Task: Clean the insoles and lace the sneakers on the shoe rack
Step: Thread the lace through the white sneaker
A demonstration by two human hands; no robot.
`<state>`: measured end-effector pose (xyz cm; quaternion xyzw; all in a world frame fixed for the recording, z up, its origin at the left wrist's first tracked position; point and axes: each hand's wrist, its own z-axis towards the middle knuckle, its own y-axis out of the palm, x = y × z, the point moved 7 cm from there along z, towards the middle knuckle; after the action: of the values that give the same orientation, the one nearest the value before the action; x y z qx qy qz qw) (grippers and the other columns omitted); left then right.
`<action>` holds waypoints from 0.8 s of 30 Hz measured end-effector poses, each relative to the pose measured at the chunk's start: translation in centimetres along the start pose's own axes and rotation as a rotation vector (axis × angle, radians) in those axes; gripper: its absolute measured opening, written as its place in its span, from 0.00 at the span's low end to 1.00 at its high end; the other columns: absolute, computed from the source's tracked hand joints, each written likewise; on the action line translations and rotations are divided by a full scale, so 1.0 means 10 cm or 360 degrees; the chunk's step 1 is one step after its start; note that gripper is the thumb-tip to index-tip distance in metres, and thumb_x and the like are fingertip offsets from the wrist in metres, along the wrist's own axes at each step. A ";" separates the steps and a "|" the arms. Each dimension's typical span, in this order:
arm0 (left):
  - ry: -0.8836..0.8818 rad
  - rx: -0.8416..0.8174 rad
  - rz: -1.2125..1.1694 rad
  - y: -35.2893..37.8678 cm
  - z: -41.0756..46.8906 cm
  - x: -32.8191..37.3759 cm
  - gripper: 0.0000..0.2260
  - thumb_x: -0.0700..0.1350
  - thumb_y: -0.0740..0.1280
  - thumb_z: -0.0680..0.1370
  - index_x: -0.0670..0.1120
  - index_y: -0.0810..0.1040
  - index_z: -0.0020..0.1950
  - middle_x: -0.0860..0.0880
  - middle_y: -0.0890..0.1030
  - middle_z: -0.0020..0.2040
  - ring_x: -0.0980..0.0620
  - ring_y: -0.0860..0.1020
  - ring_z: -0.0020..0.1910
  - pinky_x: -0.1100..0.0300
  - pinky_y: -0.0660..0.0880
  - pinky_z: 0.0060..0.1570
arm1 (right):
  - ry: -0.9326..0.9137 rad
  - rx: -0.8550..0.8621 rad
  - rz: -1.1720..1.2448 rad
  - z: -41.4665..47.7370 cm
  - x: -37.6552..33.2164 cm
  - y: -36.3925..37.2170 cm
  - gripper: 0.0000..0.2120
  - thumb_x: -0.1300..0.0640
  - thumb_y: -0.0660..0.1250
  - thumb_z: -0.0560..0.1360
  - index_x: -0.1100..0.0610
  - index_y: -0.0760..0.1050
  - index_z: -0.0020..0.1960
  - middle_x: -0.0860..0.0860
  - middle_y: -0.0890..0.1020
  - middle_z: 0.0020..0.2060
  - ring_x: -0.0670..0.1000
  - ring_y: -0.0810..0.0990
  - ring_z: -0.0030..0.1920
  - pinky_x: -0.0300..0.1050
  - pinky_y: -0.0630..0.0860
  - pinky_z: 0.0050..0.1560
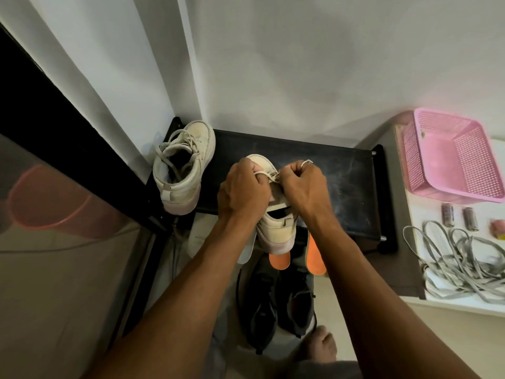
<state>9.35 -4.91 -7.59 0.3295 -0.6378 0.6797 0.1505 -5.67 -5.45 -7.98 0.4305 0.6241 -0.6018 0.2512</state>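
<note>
sneaker on rack (183,165): off-white, pale pink sole, grey-beige laces
sneaker in hands (276,231): cream, pale pink sole
shoe rack (341,184): black, dusty grey streaks
insoles (315,255): orange
shoes on floor (273,305): black
basket (451,160): pink, fine mesh pattern
loose laces (459,258): grey
batteries (448,214): dull silver-grey
tabletop (426,214): white
wall (300,64): white
ring (305,163): silver

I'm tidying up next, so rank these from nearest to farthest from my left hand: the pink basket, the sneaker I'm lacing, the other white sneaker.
1. Sneaker being laced, centre; the left hand pinches its lace.
2. Other white sneaker, far left.
3. Pink basket, far right.
</note>
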 end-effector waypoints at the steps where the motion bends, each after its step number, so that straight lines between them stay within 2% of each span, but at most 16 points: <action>1: -0.0002 0.0023 0.0011 0.00 -0.01 0.01 0.10 0.45 0.62 0.81 0.46 0.74 0.61 0.48 0.78 0.58 0.51 0.77 0.51 0.62 0.66 0.40 | 0.0019 0.0005 0.0014 0.00 0.00 0.00 0.11 0.55 0.63 0.77 0.55 0.76 0.37 0.48 0.79 0.31 0.44 0.75 0.31 0.39 0.72 0.32; 3: 0.0001 0.0034 0.0022 -0.01 -0.02 0.02 0.10 0.45 0.61 0.81 0.46 0.73 0.62 0.47 0.78 0.59 0.49 0.78 0.54 0.61 0.67 0.41 | 0.0059 0.0007 0.0028 0.01 -0.01 -0.01 0.13 0.55 0.62 0.76 0.57 0.73 0.34 0.49 0.75 0.28 0.45 0.71 0.30 0.43 0.70 0.31; 5: 0.0011 0.0026 0.0026 -0.01 -0.04 0.04 0.10 0.44 0.60 0.82 0.46 0.73 0.62 0.47 0.78 0.60 0.49 0.78 0.54 0.61 0.66 0.41 | 0.0120 -0.0005 0.0034 0.01 -0.01 -0.04 0.13 0.54 0.61 0.75 0.60 0.74 0.35 0.52 0.73 0.30 0.48 0.70 0.32 0.47 0.68 0.34; 7: 0.0043 0.0022 0.0025 0.00 -0.05 0.06 0.09 0.43 0.60 0.81 0.46 0.73 0.62 0.47 0.78 0.60 0.48 0.78 0.55 0.61 0.66 0.42 | 0.0194 -0.0039 0.0086 0.03 0.02 -0.05 0.15 0.53 0.60 0.76 0.63 0.75 0.37 0.54 0.76 0.32 0.51 0.72 0.35 0.51 0.69 0.37; 9: 0.0085 -0.0018 0.0023 0.01 -0.03 0.07 0.10 0.43 0.60 0.81 0.47 0.73 0.61 0.47 0.78 0.60 0.49 0.78 0.54 0.60 0.67 0.42 | 0.0240 -0.0086 0.0112 0.05 0.05 -0.06 0.18 0.53 0.58 0.76 0.65 0.78 0.41 0.54 0.82 0.37 0.51 0.78 0.39 0.53 0.75 0.42; 11: 0.0118 -0.0085 0.0027 0.03 0.00 0.07 0.12 0.45 0.61 0.81 0.48 0.75 0.63 0.48 0.78 0.61 0.51 0.77 0.55 0.60 0.68 0.44 | 0.0222 -0.0145 0.0101 0.07 0.06 -0.06 0.16 0.55 0.57 0.78 0.58 0.84 0.46 0.50 0.84 0.41 0.48 0.81 0.44 0.47 0.78 0.44; 13: 0.0154 -0.0142 0.0071 0.04 0.02 0.08 0.14 0.46 0.62 0.81 0.48 0.77 0.65 0.47 0.78 0.61 0.51 0.76 0.53 0.61 0.70 0.44 | 0.0189 -0.0237 0.0081 0.08 0.05 -0.04 0.14 0.55 0.59 0.81 0.53 0.84 0.50 0.46 0.84 0.42 0.45 0.81 0.43 0.39 0.78 0.42; 15: 0.0184 -0.0146 0.0167 0.05 0.01 0.10 0.13 0.47 0.63 0.81 0.46 0.80 0.64 0.45 0.78 0.59 0.53 0.74 0.48 0.63 0.69 0.41 | 0.0139 -0.0326 -0.0007 0.10 0.04 0.00 0.11 0.53 0.63 0.81 0.53 0.84 0.48 0.48 0.85 0.40 0.45 0.82 0.40 0.39 0.79 0.40; 18: 0.0194 -0.0124 0.0230 0.08 0.01 0.09 0.12 0.47 0.63 0.82 0.44 0.80 0.62 0.45 0.78 0.58 0.51 0.76 0.47 0.62 0.70 0.42 | 0.0077 -0.0402 -0.0137 0.11 0.02 0.11 0.11 0.53 0.66 0.78 0.55 0.84 0.41 0.51 0.85 0.36 0.51 0.84 0.39 0.50 0.84 0.46; 21: 0.0186 -0.0074 0.0180 0.06 0.03 0.06 0.12 0.46 0.62 0.82 0.46 0.80 0.62 0.46 0.80 0.57 0.52 0.78 0.50 0.62 0.72 0.43 | 0.0025 -0.0277 -0.0207 0.13 0.01 0.12 0.11 0.55 0.66 0.77 0.56 0.82 0.39 0.52 0.84 0.33 0.53 0.84 0.37 0.55 0.84 0.44; 24: 0.0181 -0.0026 0.0124 0.04 0.02 0.07 0.12 0.46 0.63 0.81 0.47 0.81 0.61 0.48 0.82 0.57 0.50 0.80 0.52 0.59 0.76 0.47 | 0.0051 -0.0186 -0.0166 0.14 0.04 0.06 0.10 0.55 0.66 0.79 0.54 0.80 0.40 0.51 0.84 0.33 0.51 0.85 0.36 0.52 0.85 0.44</action>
<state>8.64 -5.26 -7.43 0.2640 -0.6461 0.6974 0.1625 -5.61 -6.81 -8.84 0.3916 0.6836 -0.5696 0.2341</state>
